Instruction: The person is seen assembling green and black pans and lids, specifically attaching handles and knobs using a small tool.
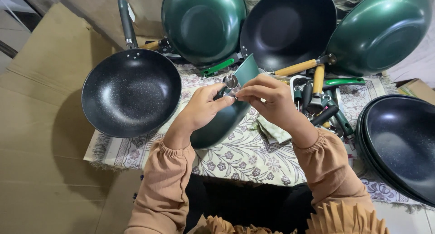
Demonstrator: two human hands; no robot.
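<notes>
My left hand (201,109) and my right hand (271,98) meet at the rim of a dark green pan body (225,123) that stands on edge over the patterned cloth (244,154). The fingers of both hands pinch a small silver metal handle bracket (231,82) against the pan's rim. The left hand also steadies the pan from the side. Both arms wear peach sleeves with gathered cuffs.
A black speckled pan with a grey handle (131,91) lies at the left. Two green pans (204,21) (383,30) and a black one (287,25) lean at the back. Loose handles (319,95), wooden, green and black, are piled to the right, beside stacked black pans (401,145). Cardboard (41,125) covers the floor.
</notes>
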